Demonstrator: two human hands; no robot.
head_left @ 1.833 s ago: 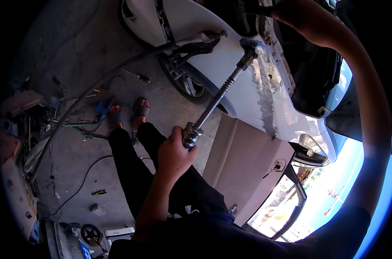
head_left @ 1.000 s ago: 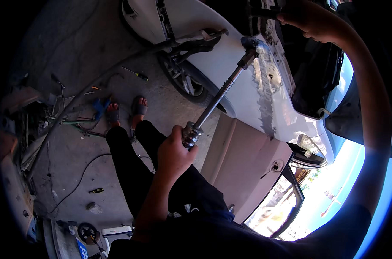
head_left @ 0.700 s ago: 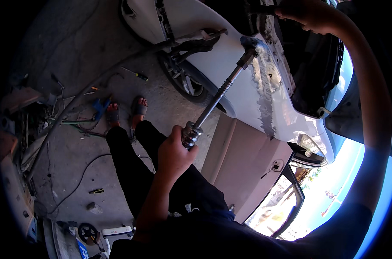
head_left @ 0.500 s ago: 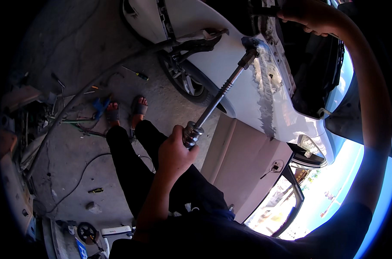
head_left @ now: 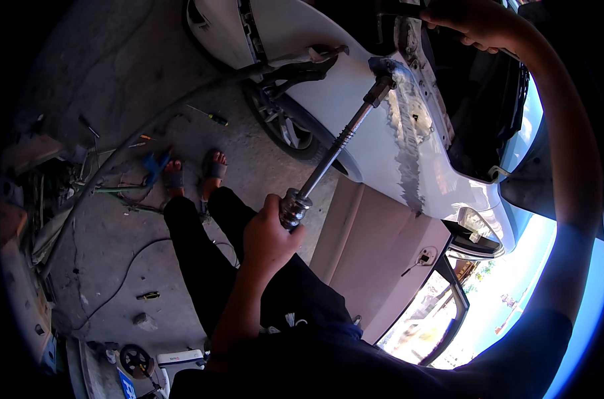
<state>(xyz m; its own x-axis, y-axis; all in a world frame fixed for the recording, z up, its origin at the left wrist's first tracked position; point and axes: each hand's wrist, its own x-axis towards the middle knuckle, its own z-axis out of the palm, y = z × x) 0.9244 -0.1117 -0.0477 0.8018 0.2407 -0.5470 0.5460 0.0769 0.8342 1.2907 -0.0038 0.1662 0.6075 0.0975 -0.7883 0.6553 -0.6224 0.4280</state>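
A chrome slide hammer slants up from my left hand to the white fender. My left hand is closed around its lower end, just below the shiny metal weight. A dark, bluish end piece meets the fender at the top of a rough, bare-metal strip. At the upper right, my right hand is raised over the open engine bay, fingers wrapped round a dark tool that looks like a hammer. Shadow hides much of that tool.
A pinkish-brown car door stands open near my legs. A thick bar with a clamp end reaches across to the fender by the wheel. Screwdrivers, cables and a stone lie on the floor.
My right hand and its dark tool have shifted slightly left and up. The slide hammer and my left hand stay almost in place.
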